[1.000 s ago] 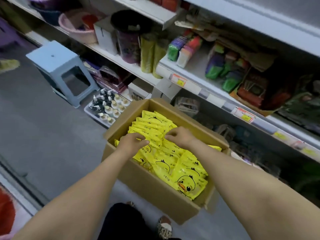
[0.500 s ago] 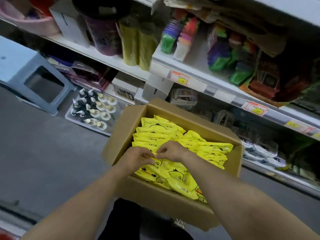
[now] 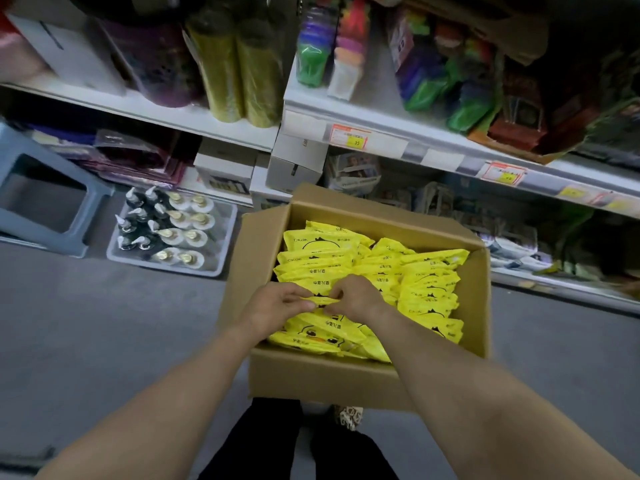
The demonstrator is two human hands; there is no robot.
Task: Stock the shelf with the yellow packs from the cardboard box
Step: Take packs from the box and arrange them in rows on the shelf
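An open cardboard box stands on the grey floor in front of me, full of yellow packs printed with a duck face. My left hand and my right hand meet over the near left part of the box. Both pinch the upper edge of one yellow pack standing in the stack, fingers curled round it. The shelf with price tags runs behind and above the box.
A grey tray of small bottles sits on the floor left of the box, with a blue plastic stool further left. Green rolls, white boxes and coloured goods fill the shelves. My feet stand just below the box.
My view has moved closer and turned toward the shelf. Both hands have come together on one pack near the box's left side and lift its edge slightly.
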